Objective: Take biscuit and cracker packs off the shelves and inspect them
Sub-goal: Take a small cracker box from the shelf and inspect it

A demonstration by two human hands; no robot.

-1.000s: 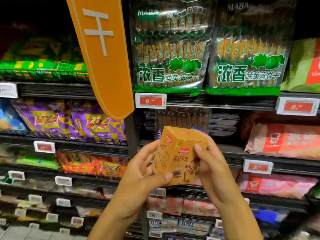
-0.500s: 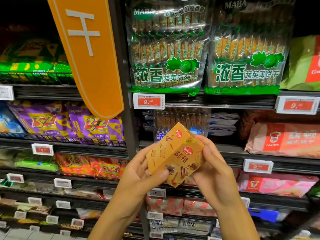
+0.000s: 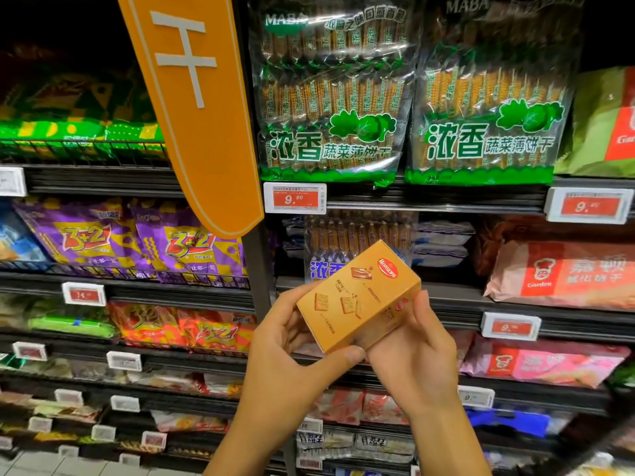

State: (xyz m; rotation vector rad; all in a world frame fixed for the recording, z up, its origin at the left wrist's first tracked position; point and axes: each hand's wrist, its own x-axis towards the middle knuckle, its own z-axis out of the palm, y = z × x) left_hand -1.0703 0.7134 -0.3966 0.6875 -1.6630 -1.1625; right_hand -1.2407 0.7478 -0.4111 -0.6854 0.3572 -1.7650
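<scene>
An orange cracker box [image 3: 357, 297] with a red oval logo and cracker pictures is held tilted in front of the shelves, its long side face turned up toward me. My left hand [image 3: 292, 359] grips its lower left end, thumb along the bottom edge. My right hand [image 3: 419, 355] holds the lower right end, fingers curled up along the side. Most of the box's front face is hidden from me.
Shelves of snack packs fill the view: two green MABA cracker bags [image 3: 330, 97] above, purple 3+2 packs [image 3: 130, 242] at left, pink Garden packs [image 3: 563, 273] at right. An orange hanging sign [image 3: 196, 104] juts out at upper left. Price tags [image 3: 294, 198] line the shelf edges.
Both hands have turned the box, so its front face has rolled away and a long side face now points up. The camera view has shifted slightly.
</scene>
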